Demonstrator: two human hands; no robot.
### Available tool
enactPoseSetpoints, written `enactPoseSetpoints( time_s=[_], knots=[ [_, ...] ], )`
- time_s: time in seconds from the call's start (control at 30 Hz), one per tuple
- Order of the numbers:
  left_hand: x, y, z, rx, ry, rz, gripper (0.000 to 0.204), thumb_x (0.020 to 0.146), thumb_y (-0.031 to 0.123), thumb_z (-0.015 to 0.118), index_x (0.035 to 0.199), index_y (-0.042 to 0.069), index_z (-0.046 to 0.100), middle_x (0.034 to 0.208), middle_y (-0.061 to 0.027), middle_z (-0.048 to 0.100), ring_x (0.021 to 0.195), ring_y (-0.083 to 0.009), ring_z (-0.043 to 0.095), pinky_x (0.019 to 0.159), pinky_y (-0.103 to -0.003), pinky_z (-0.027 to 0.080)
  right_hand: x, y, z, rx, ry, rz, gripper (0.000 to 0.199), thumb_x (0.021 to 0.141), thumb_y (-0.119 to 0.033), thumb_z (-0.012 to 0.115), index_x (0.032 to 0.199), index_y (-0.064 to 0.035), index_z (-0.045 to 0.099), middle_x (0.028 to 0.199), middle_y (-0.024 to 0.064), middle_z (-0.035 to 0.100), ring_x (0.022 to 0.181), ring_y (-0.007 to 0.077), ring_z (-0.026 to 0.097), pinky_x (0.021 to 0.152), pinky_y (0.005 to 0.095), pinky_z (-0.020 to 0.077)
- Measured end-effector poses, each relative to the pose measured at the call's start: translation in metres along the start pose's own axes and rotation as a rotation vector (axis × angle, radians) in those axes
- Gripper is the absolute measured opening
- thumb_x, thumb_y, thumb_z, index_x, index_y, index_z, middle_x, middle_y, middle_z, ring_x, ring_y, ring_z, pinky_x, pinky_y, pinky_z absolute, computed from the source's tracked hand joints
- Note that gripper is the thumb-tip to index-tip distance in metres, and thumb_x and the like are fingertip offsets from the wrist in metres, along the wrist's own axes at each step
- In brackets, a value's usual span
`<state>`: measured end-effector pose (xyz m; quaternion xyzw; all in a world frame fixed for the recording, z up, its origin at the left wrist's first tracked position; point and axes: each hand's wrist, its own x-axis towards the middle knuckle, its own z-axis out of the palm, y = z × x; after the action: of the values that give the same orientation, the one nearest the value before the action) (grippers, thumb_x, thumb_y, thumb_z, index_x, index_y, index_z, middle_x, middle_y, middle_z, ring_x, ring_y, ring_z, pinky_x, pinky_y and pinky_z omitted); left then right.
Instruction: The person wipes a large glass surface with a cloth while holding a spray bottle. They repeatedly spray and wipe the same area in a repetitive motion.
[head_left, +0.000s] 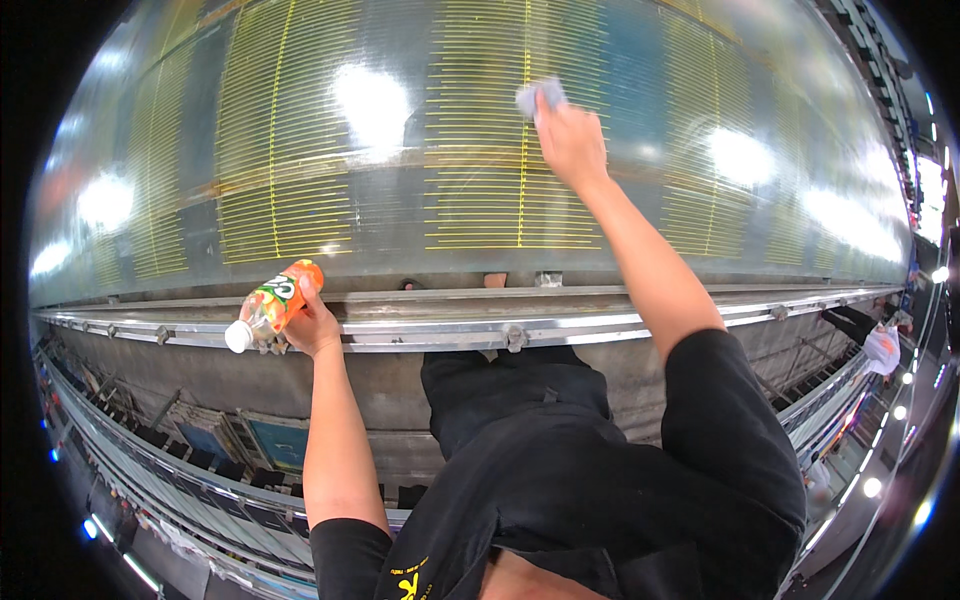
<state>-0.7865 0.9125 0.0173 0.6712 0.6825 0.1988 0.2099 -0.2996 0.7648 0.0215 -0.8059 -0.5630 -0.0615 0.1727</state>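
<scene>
Orange plastic bottle (272, 303), white-capped, lies tilted at centre left of the frame, gripped in the closed left hand (312, 325) just above a metal rail (600, 325) that runs across the middle. Upper centre, the right hand (570, 140) is stretched forward, fingers closed on a small pale cloth (540, 96) pressed against a broad glossy panel (400, 150) ruled with thin yellow lines. Bright lamp reflections dot the panel. Black sleeves and a black shirt fill the lower centre and lower right.
</scene>
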Motion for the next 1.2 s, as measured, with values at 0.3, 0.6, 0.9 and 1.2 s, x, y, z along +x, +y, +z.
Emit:
enactPoseSetpoints(
  time_s=[0.3,0.6,0.9,1.2],
  knots=[
    [-0.004,0.0,-0.012,-0.038,0.013,0.074,0.056,0.103,0.057,0.064,0.125,0.007,0.072,0.126,-0.0103,0.075,0.114,-0.0314,0.071,0.098,-0.044,0.053,-0.117,-0.092,-0.031,0.256,-0.26,-0.263,0.038,0.101,-0.02,0.063,0.138,-0.0134,0.069,0.075,0.0064,0.06,0.066,0.0264,0.062,0.066,0.044,0.0458],
    [-0.002,0.006,-0.004,0.068,0.01,0.051,0.062,0.101,0.063,0.061,0.126,0.008,0.072,0.124,-0.0099,0.076,0.112,-0.0325,0.072,0.093,-0.044,0.056,-0.076,-0.049,-0.009,-0.054,-0.197,0.055,0.039,0.104,-0.021,0.059,0.141,-0.009,0.066,0.073,0.0102,0.058,0.068,0.033,0.061,0.063,0.0485,0.0421],
    [0.0,0.009,0.0,0.0,0.038,0.078,0.06,0.103,0.059,0.062,0.128,0.004,0.071,0.127,-0.0121,0.075,0.114,-0.0329,0.071,0.097,-0.044,0.054,-0.006,0.016,0.022,-0.122,0.271,0.324,0.036,0.102,-0.02,0.058,0.133,-0.0064,0.07,0.078,0.0079,0.063,0.073,0.0312,0.064,0.069,0.0503,0.0469],
    [0.001,-0.012,-0.008,0.037,-0.016,0.032,0.062,0.103,0.061,0.061,0.127,0.005,0.071,0.126,-0.0127,0.076,0.114,-0.0342,0.071,0.096,-0.044,0.054,-0.083,-0.16,0.011,0.499,-0.248,-0.135,0.031,0.1,-0.022,0.063,0.124,-0.0055,0.072,0.073,0.0104,0.062,0.065,0.0311,0.064,0.057,0.048,0.0476]
  ],
)
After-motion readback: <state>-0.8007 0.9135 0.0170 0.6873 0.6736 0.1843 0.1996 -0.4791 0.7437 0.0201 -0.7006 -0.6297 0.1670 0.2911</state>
